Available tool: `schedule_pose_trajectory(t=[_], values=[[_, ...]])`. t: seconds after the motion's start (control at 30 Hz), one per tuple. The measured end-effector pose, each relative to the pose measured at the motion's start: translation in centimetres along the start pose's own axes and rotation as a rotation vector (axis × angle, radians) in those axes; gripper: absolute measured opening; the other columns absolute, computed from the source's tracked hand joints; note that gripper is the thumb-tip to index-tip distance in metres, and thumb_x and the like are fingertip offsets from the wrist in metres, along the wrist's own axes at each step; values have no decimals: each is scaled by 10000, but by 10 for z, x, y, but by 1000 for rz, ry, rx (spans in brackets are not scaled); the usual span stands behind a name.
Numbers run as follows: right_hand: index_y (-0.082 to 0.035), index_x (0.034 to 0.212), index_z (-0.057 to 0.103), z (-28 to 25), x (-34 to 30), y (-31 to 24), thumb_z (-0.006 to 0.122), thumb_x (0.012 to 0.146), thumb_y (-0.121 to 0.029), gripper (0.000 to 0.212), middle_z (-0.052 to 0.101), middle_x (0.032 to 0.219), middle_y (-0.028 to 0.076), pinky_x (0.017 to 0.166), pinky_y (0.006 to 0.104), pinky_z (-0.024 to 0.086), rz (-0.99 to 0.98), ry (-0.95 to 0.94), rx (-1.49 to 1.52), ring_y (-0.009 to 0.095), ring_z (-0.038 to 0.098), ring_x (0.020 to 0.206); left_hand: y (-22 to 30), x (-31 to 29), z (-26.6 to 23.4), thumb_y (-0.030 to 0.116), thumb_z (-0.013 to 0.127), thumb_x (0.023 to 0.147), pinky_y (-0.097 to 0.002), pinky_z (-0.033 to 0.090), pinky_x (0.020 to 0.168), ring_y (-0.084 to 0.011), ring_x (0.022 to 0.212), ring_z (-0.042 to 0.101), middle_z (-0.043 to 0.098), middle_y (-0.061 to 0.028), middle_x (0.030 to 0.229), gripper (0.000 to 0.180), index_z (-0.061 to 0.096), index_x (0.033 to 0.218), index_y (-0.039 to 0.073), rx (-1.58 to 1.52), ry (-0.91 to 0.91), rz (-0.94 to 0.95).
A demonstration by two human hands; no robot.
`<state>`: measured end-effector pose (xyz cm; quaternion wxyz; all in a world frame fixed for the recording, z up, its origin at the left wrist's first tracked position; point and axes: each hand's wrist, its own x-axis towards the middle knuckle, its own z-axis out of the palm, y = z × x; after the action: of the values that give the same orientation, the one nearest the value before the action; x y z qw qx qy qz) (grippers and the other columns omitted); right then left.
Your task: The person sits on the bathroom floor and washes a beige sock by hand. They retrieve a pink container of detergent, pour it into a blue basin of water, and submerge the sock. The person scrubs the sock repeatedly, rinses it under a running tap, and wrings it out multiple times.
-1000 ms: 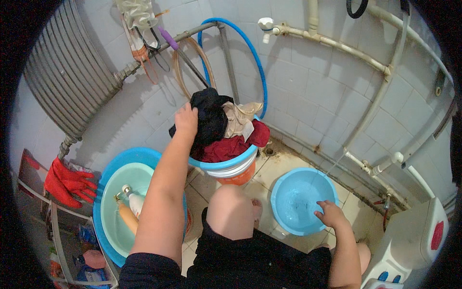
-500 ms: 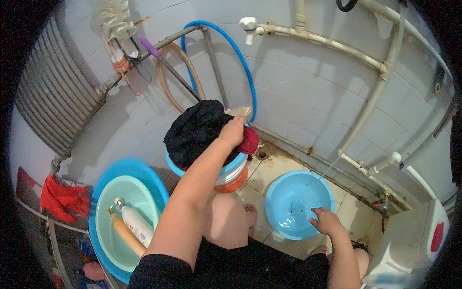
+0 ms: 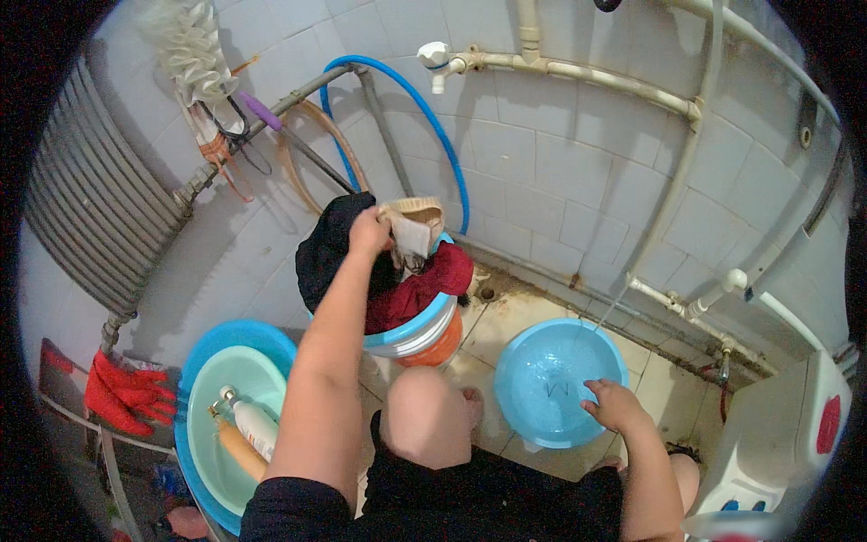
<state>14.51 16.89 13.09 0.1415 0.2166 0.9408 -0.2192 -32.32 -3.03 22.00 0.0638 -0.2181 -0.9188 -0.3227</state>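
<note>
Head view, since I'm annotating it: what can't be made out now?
In the head view:
Exact hold of the left hand on the crumpled cream fabric: hidden by the hand's back.
Deep contents of the round blue-rimmed plastic bucket: covered by dark red fabric and black fabric.
Lower end of the slim white bottle: behind the left forearm.
Boxy white plastic fixture: base cut off by the lower edge.

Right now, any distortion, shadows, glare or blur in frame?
Head view: fisheye curves the upper wall pipe, corners black; head view: soft shadows fall on the tiled wall; head view: bright glints inside the blue basin; head view: a pale smear blurs the bottom edge by the white unit.
</note>
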Motion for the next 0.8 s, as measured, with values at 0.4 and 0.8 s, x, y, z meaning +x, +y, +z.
schedule_pose_trajectory(t=[0.4, 0.8], values=[[-110, 1216, 501, -1, -11, -7, 554, 837, -349, 451, 534, 1167, 154, 879, 425, 434, 36, -6, -25, 335, 525, 1043, 165, 25, -167, 120, 488, 865, -249, 471, 626, -99, 680, 563, 593, -22, 756, 174, 551, 1010, 47, -770, 49, 368], [-84, 1144, 536, -18, -38, 13, 554, 837, -348, 405, 558, 1112, 136, 834, 429, 462, 135, 154, -42, 322, 544, 1013, 243, -127, -42, 132, 518, 863, -263, 487, 659, -87, 713, 559, 592, -12, 823, 215, 543, 1059, 48, -689, -677, 454]])
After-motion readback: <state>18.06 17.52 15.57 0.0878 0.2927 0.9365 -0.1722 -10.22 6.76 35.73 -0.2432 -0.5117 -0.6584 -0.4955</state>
